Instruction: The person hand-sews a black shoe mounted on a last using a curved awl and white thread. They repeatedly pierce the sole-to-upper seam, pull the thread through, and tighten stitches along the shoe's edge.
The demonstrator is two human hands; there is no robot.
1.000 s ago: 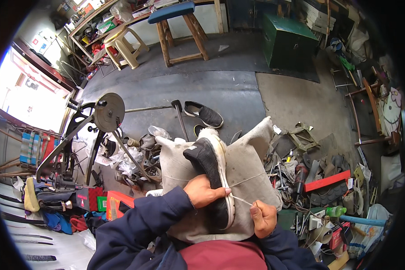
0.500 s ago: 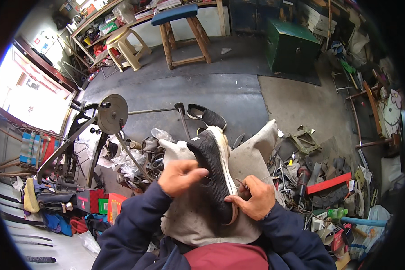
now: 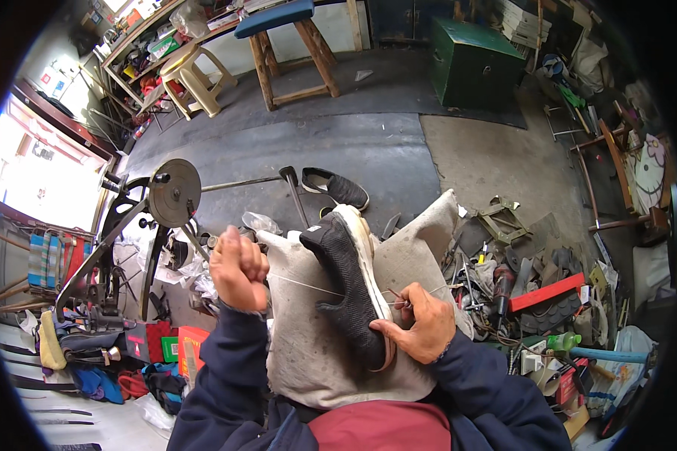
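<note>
A black knit shoe with a white sole lies on its side across my lap, toe end away from me, over a grey cloth. A thin white thread runs taut from the shoe's opening to my left hand, which is closed in a fist around it, raised to the left. Beside the sole, my right hand is closed, its thumb pressed to the sole edge. Its curled fingers pinch the thread, and a thin reddish-brown piece shows at the fingertips, too small to name.
A second black shoe lies on the floor ahead. To the left stands a black metal machine with a round wheel. Tools and scraps, including a red bar, crowd the right. Farther off are a blue-topped stool and a green box.
My left hand has moved left and up from the shoe's opening, drawing the thread out taut. My right hand stays by the sole. The whole view has shifted slightly.
</note>
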